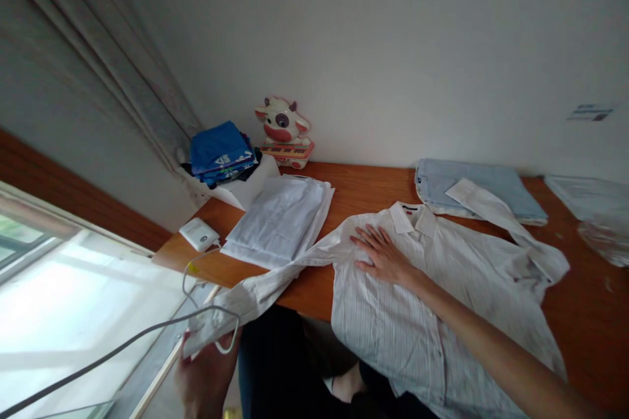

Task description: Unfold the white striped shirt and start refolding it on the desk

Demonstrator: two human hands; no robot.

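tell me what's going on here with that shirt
A person has a striped shirt spread out, collar toward the wall, partly on a wooden table and partly over its front edge. The right hand lies flat on the chest, while the left hand holds one sleeve by its cuff end, out past the table's edge. The other sleeve is bent, its cuff resting on folded pale blue cloth.
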